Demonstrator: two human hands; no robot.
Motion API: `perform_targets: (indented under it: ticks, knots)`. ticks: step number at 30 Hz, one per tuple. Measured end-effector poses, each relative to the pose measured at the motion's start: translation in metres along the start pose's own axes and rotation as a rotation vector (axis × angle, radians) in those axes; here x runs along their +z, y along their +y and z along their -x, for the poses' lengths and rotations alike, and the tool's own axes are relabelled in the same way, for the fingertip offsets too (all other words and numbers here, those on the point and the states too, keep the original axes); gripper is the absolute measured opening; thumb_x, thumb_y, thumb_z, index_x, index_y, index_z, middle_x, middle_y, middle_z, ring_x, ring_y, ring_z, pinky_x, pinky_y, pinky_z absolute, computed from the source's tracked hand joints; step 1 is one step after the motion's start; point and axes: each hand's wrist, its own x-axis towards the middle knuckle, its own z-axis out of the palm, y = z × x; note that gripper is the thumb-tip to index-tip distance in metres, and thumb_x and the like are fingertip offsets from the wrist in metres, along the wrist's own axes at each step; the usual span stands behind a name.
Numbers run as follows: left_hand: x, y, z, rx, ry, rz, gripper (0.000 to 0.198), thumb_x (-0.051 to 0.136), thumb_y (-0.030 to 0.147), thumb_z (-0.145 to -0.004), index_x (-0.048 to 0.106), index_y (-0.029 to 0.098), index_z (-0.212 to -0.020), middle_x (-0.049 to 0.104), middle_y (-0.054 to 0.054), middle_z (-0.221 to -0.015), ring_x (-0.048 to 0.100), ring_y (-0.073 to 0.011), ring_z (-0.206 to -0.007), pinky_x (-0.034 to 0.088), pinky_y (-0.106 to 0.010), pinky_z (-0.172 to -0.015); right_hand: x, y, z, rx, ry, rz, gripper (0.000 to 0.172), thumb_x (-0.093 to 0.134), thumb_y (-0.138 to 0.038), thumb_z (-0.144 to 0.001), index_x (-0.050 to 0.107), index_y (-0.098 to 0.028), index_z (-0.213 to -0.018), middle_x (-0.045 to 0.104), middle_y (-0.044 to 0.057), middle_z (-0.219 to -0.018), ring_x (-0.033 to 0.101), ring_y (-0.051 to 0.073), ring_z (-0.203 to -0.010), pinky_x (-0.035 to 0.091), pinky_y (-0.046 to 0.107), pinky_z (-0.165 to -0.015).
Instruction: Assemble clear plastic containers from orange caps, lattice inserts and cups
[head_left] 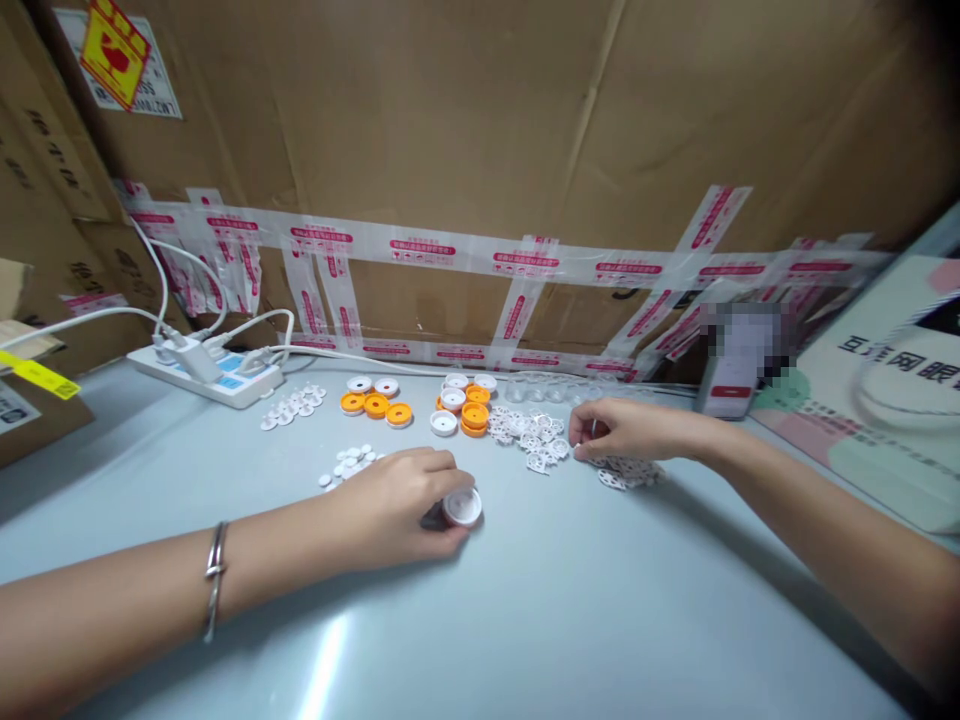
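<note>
My left hand rests on the pale table, fingers curled round a small white round cap that shows at my fingertips. My right hand reaches further back, fingers pinched together over a heap of thin white perforated pieces; what it pinches is too small to make out. More such pieces lie under its wrist. Orange and white caps sit in a cluster just left of that heap. A small pile of white discs lies beside my left hand.
A second group of orange caps and scattered white discs lie near a white power strip with cables. Taped cardboard walls close the back. A phone and a printed box stand at right.
</note>
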Motion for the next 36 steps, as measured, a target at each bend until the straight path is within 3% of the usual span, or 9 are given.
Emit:
perform_targets:
  ticks: [11, 15, 19, 24, 29, 36]
  knots:
    - [0.004, -0.002, 0.000, -0.017, -0.005, -0.040, 0.037, 0.054, 0.029, -0.078, 0.057, 0.012, -0.111, 0.062, -0.010, -0.085, 0.059, -0.0230, -0.077, 0.046, -0.034, -0.068, -0.006, -0.005, 0.003, 0.014, 0.068, -0.121, 0.016, 0.060, -0.032, -0.069, 0.061, -0.017, -0.073, 0.062, 0.002, -0.067, 0.054, 0.014, -0.062, 0.039, 0.024, -0.055]
    - [0.004, -0.005, 0.000, 0.003, 0.070, -0.031, 0.050, 0.062, 0.039, -0.076, 0.053, 0.011, -0.116, 0.061, -0.014, -0.100, 0.056, -0.0265, -0.093, 0.046, -0.040, -0.081, -0.004, -0.026, 0.009, -0.101, 0.225, -0.520, 0.021, 0.065, -0.035, -0.069, 0.061, -0.018, -0.081, 0.060, -0.001, -0.071, 0.053, 0.011, -0.065, 0.041, 0.024, -0.061]
    - [0.005, -0.005, 0.000, 0.048, 0.239, 0.046, 0.045, 0.062, 0.035, -0.079, 0.050, 0.014, -0.117, 0.054, -0.015, -0.119, 0.050, -0.0244, -0.109, 0.040, -0.040, -0.093, 0.021, -0.066, 0.015, -0.155, 0.403, -1.082, 0.027, 0.073, -0.038, -0.061, 0.064, -0.018, -0.077, 0.057, -0.005, -0.063, 0.047, 0.006, -0.054, 0.040, 0.020, -0.055]
    - [0.008, -0.001, 0.000, -0.020, 0.396, 0.297, 0.039, 0.065, 0.028, -0.077, 0.052, 0.017, -0.113, 0.062, -0.008, -0.101, 0.058, -0.0187, -0.092, 0.045, -0.032, -0.081, 0.069, -0.103, 0.023, -0.001, 0.175, -1.578, 0.037, 0.083, -0.032, -0.050, 0.060, -0.016, -0.075, 0.065, -0.003, -0.064, 0.060, 0.007, -0.060, 0.049, 0.020, -0.067]
    - [0.011, 0.002, -0.001, -0.131, 0.404, 0.571, 0.014, 0.060, 0.021, -0.079, 0.062, 0.014, -0.092, 0.066, -0.003, -0.079, 0.060, -0.0136, -0.072, 0.045, -0.025, -0.065, 0.090, -0.111, 0.027, -0.052, 0.109, -1.550, 0.033, 0.080, -0.033, -0.057, 0.055, -0.015, -0.070, 0.066, -0.002, -0.059, 0.062, 0.007, -0.057, 0.049, 0.017, -0.058]
    - [0.012, 0.001, -0.005, -0.244, 0.336, 0.801, 0.011, 0.062, 0.025, -0.077, 0.063, 0.015, -0.073, 0.062, -0.001, -0.070, 0.054, -0.0122, -0.065, 0.042, -0.024, -0.061, 0.089, -0.108, 0.025, -0.120, 0.157, -1.339, 0.033, 0.083, -0.030, -0.049, 0.055, -0.015, -0.059, 0.064, -0.003, -0.052, 0.057, 0.008, -0.046, 0.047, 0.020, -0.050]
